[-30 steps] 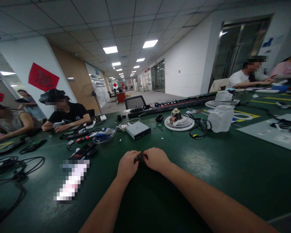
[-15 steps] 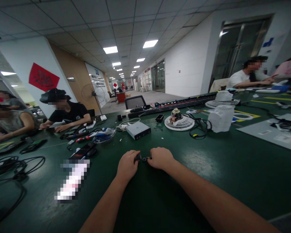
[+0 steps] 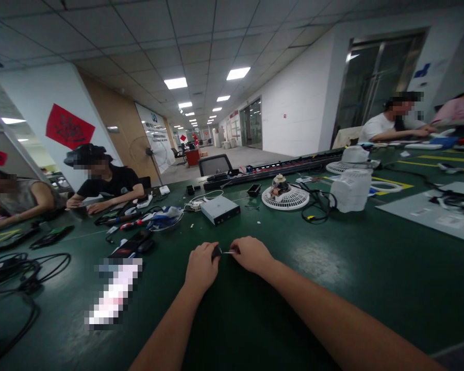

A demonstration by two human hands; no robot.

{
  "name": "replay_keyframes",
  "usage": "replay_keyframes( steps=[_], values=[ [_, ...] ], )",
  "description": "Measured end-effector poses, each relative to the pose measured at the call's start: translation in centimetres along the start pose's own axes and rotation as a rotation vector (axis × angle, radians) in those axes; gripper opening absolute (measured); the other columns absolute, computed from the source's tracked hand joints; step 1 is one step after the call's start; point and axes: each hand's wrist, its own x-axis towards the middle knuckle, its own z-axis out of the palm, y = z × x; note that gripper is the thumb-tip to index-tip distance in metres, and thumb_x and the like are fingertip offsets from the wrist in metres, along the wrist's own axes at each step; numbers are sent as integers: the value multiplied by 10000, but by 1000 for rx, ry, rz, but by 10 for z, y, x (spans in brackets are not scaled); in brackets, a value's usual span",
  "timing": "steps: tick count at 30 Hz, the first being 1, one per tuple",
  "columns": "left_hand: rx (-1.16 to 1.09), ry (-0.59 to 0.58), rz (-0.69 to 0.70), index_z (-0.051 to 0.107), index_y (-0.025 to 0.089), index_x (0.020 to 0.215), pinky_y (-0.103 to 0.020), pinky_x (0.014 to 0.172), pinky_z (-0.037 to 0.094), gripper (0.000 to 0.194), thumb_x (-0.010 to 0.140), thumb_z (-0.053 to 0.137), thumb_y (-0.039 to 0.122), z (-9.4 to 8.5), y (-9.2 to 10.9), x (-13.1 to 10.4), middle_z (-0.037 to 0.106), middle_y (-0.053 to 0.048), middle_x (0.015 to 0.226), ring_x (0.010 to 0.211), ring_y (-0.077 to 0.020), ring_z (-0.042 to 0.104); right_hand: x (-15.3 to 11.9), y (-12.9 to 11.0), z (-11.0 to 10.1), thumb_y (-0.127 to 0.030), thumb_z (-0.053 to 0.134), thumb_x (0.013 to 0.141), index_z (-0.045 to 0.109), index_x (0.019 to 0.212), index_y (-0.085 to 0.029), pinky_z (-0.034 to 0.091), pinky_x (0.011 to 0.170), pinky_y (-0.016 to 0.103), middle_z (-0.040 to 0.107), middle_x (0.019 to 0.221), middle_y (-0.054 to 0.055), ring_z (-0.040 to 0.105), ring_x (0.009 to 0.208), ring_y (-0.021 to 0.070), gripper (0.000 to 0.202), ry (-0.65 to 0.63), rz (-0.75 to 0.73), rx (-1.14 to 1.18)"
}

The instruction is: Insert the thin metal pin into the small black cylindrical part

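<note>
My left hand is closed around a small black object, mostly covered by the fingers. Opposite it, my right hand pinches a thin, shiny metal piece that points left towards the black object. Whether the two touch is too small to tell. Both hands are low over the green table. Beyond them sits a silver and black optical disc drive, and to its right a white fan grille with a motor.
A small black tray and a white plastic housing stand farther back. Black cables and a blurred bright phone-like shape lie left. Co-workers sit at the far left and right, one in a black shirt.
The small dark round piece that showed between my hands is no longer visible there; a thin metal piece now spans the gap. My right hand has shifted slightly left.
</note>
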Motion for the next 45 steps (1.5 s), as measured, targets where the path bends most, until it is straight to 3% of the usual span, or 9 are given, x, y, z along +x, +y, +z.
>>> replay_keyframes(
  steps=[4, 8, 15, 24, 34, 40, 45],
  values=[
    [16, 2, 18, 583, 243, 1255, -400, 901, 418, 368, 887, 569, 241, 0, -1, 0, 673, -68, 1142, 1065, -255, 582, 1, 0, 0, -245, 502, 907, 678, 1045, -239, 462, 753, 269, 719, 1010, 31, 655, 898, 172, 224, 119, -50, 103],
    [-66, 35, 58, 584, 242, 1233, -391, 935, 405, 354, 880, 587, 218, 1, 1, 0, 680, -52, 1129, 1049, -227, 593, 2, 0, 1, -236, 563, 876, 656, 1039, -239, 452, 722, 249, 715, 973, 8, 649, 856, 154, 187, 135, -122, 244],
    [-164, 55, 123, 625, 247, 1129, -389, 966, 405, 327, 813, 656, 167, -2, 4, -1, 691, -26, 1101, 1052, -222, 601, 4, 4, 1, -283, 658, 817, 701, 932, -214, 425, 701, 257, 694, 946, 28, 615, 827, 160, 141, 192, -62, 252],
    [-157, 55, 130, 652, 251, 1072, -400, 969, 411, 319, 777, 679, 131, -3, 5, 0, 702, -23, 1078, 1042, -225, 605, 6, 6, 4, -340, 686, 788, 745, 856, -229, 432, 698, 255, 704, 902, 18, 625, 820, 163, 143, 166, -25, 229],
    [-142, 51, 196, 670, 251, 1036, -396, 968, 406, 305, 763, 689, 117, -7, 7, -1, 711, -17, 1053, 1042, -219, 608, 4, 5, 4, -259, 709, 719, 711, 857, -224, 413, 629, 245, 714, 836, -11, 622, 746, 151, 142, 167, -57, 330],
    [-172, 128, 165, 656, 235, 1041, -379, 965, 414, 323, 752, 672, 93, -5, 4, -1, 702, -24, 1053, 1046, -216, 605, 1, 0, 5, -313, 634, 799, 702, 945, -228, 435, 667, 242, 721, 910, 9, 639, 804, 156, 182, 138, -83, 354],
    [-186, 164, 74, 635, 222, 978, -354, 916, 432, 260, 762, 642, 78, -3, 4, 1, 687, -19, 992, 976, -204, 613, -1, -5, 3, -416, 542, 874, 620, 1142, -200, 447, 768, 286, 670, 1078, 82, 633, 916, 200, 353, 179, 48, 154]
  ],
)
